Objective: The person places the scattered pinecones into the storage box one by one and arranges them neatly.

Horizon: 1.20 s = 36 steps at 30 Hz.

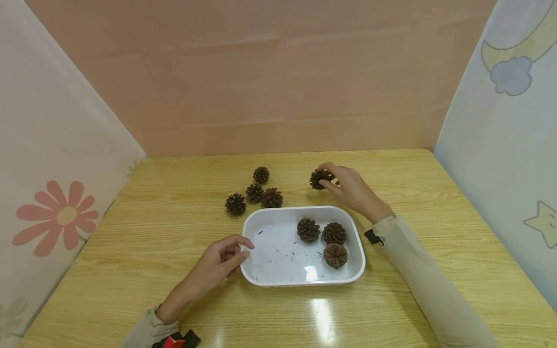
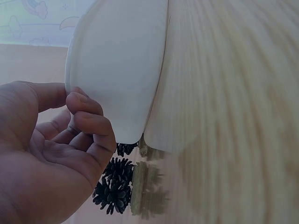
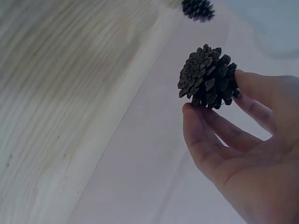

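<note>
My right hand [image 1: 353,189] pinches a brown pine cone [image 1: 319,179] between thumb and fingers, beyond the back right corner of a white tray [image 1: 278,280]. In the right wrist view the pine cone [image 3: 205,79] sits at the fingertips, its scales spread. My left hand [image 1: 219,256] holds the tray's left rim, its curled fingers and thumb at the edge; the left wrist view shows the fingers [image 2: 88,112] against the tray wall [image 2: 121,60]. Three pine cones stand in the tray's right half: one at the back [image 1: 308,230], one by the right wall [image 1: 334,234], one in front [image 1: 335,255].
Behind the tray's back left side, several pine cones lie loose on the wooden table [image 1: 174,203], among them one farthest back [image 1: 261,174] and one at the left [image 1: 235,204]. Small dark flakes dot the tray floor. A brown back wall [image 1: 283,87] and printed side walls enclose the table.
</note>
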Each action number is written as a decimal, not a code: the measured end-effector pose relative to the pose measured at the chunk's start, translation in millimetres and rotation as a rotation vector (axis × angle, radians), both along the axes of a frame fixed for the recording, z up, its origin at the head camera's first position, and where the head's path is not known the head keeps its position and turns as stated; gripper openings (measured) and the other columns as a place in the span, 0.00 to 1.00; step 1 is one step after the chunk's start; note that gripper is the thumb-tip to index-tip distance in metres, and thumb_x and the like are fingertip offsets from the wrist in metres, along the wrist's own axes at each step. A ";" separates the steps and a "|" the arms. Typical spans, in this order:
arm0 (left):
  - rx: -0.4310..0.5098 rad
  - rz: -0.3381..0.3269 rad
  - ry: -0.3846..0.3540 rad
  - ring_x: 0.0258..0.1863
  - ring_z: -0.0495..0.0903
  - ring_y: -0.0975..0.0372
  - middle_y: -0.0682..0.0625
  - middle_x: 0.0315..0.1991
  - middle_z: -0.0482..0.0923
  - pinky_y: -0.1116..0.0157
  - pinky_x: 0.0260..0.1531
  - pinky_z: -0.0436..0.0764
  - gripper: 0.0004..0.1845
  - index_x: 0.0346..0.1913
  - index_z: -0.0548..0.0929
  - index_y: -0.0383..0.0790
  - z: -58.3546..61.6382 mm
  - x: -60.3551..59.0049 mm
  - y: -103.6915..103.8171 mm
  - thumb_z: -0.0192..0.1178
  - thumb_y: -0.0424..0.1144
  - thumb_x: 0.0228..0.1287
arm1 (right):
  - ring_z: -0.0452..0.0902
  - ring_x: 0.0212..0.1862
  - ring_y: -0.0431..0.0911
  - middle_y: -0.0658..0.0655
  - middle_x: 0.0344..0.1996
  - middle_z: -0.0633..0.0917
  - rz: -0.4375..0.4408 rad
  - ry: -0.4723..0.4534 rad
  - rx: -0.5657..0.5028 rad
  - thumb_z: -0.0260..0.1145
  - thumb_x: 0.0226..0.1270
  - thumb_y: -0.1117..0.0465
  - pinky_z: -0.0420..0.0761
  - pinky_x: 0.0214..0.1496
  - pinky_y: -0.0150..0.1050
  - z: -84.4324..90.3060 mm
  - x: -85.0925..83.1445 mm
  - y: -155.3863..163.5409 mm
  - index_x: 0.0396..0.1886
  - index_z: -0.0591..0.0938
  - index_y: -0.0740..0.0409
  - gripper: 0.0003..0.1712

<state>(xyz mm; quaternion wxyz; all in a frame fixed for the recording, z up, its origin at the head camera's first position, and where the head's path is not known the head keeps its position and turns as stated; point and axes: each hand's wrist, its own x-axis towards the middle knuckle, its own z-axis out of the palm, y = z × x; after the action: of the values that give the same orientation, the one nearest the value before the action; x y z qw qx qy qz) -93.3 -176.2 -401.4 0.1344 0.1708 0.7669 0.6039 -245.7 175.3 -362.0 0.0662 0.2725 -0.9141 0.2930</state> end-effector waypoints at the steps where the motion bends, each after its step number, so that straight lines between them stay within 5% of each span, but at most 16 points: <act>1: -0.001 -0.001 0.001 0.15 0.67 0.64 0.39 0.24 0.71 0.63 0.13 0.72 0.13 0.54 0.79 0.32 0.1 0.1 0.1 0.56 0.38 0.76 | 0.81 0.53 0.54 0.59 0.55 0.83 0.013 0.003 0.000 0.63 0.75 0.58 0.84 0.50 0.49 1.2 2.2 -1.6 0.63 0.75 0.56 0.20; 13: 0.006 -0.003 0.001 0.14 0.67 0.57 0.43 0.24 0.71 0.63 0.13 0.72 0.14 0.55 0.79 0.32 -0.1 0.5 0.9 0.56 0.38 0.76 | 0.79 0.58 0.54 0.58 0.56 0.83 0.108 0.089 0.021 0.64 0.74 0.60 0.77 0.60 0.54 17.4 29.2 -13.1 0.63 0.76 0.59 0.21; 36: -0.011 -0.011 0.009 0.14 0.66 0.59 0.44 0.23 0.70 0.61 0.12 0.71 0.14 0.54 0.79 0.30 -1.6 -0.5 -0.7 0.56 0.38 0.76 | 0.82 0.50 0.49 0.55 0.51 0.84 0.246 0.214 0.140 0.70 0.68 0.63 0.84 0.49 0.46 29.0 90.0 -7.8 0.59 0.78 0.56 0.21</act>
<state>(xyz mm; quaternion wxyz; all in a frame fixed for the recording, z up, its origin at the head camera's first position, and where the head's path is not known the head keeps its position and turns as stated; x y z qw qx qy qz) -93.7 -176.9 -403.0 0.1352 0.1769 0.7698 0.5982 -155.7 167.6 -332.9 0.1075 0.4158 -0.8798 0.2039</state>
